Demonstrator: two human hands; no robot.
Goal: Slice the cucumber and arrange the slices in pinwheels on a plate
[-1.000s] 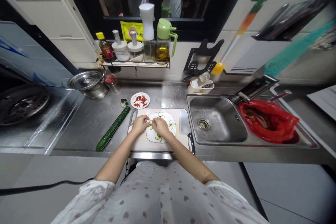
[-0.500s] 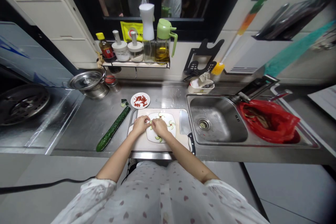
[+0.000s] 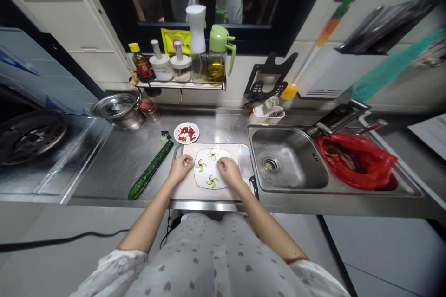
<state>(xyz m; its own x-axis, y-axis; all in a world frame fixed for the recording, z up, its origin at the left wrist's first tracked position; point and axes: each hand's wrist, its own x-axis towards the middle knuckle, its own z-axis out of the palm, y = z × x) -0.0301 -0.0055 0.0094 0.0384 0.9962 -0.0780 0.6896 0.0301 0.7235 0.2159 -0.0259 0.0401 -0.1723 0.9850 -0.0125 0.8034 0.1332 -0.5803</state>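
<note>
Shiny metal makes up the long bench [image 3: 101, 167], and a sink [image 3: 292, 158] is set into its right side. Near the sink's right end sits a red plastic bag [image 3: 372, 162]. Left of the sink, a pale chopping board [image 3: 195, 194] lies flat. A metal pot [image 3: 130, 123] with a lid stands toward the back, on the left. One long green cucumber [image 3: 150, 170] lies slanted beside the board. On the board are a white square plate [image 3: 209, 169] and, to its right, a big knife [image 3: 245, 160] with a black handle. The left hand [image 3: 181, 168] is at the plate's left edge, thumb and finger close together. The right hand [image 3: 229, 170] is over the plate's right side, fingers curled in. I cannot tell if the hands hold anything. Just behind the board is a little round plate [image 3: 176, 133]. Three green swirls [image 3: 212, 181] show on the square plate. Tiny red bits [image 3: 187, 133] lie on the round one.
</note>
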